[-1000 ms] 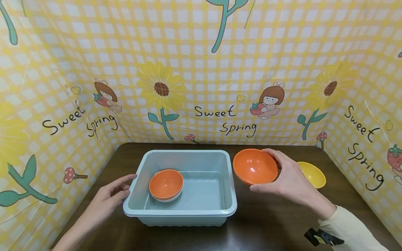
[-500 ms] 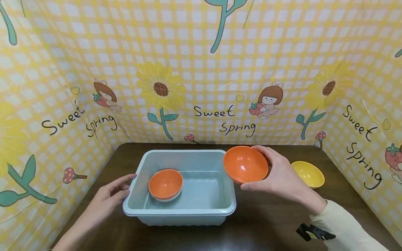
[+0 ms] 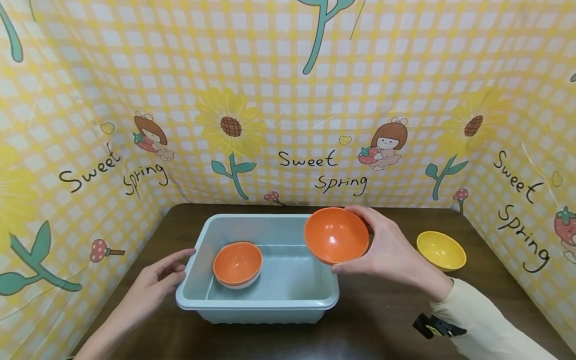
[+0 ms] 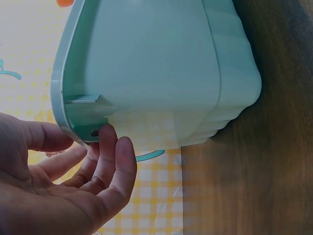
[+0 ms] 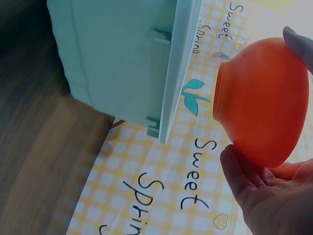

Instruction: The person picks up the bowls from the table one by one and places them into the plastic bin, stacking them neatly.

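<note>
My right hand (image 3: pixel 389 250) grips an orange bowl (image 3: pixel 336 235) by its side, thumb near and fingers far. The bowl hangs over the right edge of a light blue plastic basin (image 3: pixel 256 304), its inside tilted toward me. In the right wrist view, the raised orange bowl (image 5: pixel 266 103) shows its foot ring, above the basin's rim. My left hand (image 4: pixel 83 181) holds the basin's left rim, thumb on one side and bent fingertips under the lip. Inside the basin, at the left, another orange bowl (image 3: pixel 237 262) sits nested in a white bowl (image 3: pixel 238 286).
A yellow bowl (image 3: pixel 441 250) stands on the dark wooden table (image 3: pixel 373 310) at the right. Yellow checked cloth (image 3: pixel 288 115) printed with flowers walls the table at the back and both sides. A black strap buckle (image 3: pixel 438 327) hangs at my right sleeve.
My right hand has carried the orange bowl leftward, from beside the basin to over its right edge. The yellow bowl now shows in full. My left hand stays at the rim.
</note>
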A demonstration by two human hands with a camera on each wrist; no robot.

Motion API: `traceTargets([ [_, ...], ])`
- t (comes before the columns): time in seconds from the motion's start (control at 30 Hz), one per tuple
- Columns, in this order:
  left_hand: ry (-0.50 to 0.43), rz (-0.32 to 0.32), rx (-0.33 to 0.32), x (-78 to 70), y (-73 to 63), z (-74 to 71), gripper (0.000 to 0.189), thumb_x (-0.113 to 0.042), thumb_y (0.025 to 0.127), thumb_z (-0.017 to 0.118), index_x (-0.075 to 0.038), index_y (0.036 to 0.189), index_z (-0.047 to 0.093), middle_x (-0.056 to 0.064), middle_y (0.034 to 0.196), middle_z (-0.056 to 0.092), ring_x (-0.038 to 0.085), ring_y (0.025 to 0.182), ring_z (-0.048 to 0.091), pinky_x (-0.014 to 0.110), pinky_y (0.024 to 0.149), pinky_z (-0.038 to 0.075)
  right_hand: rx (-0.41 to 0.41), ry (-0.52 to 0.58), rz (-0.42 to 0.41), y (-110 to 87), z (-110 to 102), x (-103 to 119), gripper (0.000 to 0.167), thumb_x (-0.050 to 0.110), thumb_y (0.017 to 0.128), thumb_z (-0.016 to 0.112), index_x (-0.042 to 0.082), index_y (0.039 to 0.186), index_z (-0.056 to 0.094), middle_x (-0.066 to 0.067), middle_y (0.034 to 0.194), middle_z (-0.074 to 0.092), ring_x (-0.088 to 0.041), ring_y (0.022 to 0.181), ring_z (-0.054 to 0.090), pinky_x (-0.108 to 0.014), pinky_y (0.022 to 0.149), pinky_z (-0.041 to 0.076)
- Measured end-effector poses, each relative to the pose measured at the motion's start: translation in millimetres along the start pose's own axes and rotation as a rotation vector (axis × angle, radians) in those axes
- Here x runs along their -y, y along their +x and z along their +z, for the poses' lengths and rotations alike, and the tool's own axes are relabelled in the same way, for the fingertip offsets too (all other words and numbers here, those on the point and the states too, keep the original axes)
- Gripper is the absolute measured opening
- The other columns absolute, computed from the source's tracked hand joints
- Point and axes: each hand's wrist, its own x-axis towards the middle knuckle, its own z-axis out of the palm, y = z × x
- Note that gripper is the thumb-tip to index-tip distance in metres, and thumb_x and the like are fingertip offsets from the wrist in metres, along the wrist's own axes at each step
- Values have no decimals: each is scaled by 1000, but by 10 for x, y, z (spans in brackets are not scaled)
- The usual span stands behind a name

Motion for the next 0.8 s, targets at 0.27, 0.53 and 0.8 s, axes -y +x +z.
traceTargets([
  [0.27, 20, -15, -12, -13, 2, 9, 44, 2, 105, 56, 7, 148, 53, 13, 102, 63, 10, 88, 60, 29, 70, 57, 20, 4, -31, 113, 104, 107, 103, 52, 57, 103, 23, 144, 56, 8, 130, 61, -14, 111, 60, -40, 85, 57],
  [0.53, 33, -3, -13, -6, -3, 11, 43, 2, 104, 56, 6, 147, 54, 13, 101, 64, 9, 87, 60, 28, 69, 56, 45, 35, -42, 167, 206, 183, 101, 54, 57, 102, 25, 143, 56, 9, 128, 61, -14, 111, 60, -38, 84, 57],
  [0.8, 18, -6, -2, -11, 11, -10, 44, 0, 105, 56, 3, 149, 54, 13, 102, 64, 11, 88, 61, 29, 70, 57, 81, 41, -50, 225, 276, 230, 102, 53, 59, 101, 23, 145, 54, 9, 130, 60, -14, 112, 59, -38, 85, 57],
])
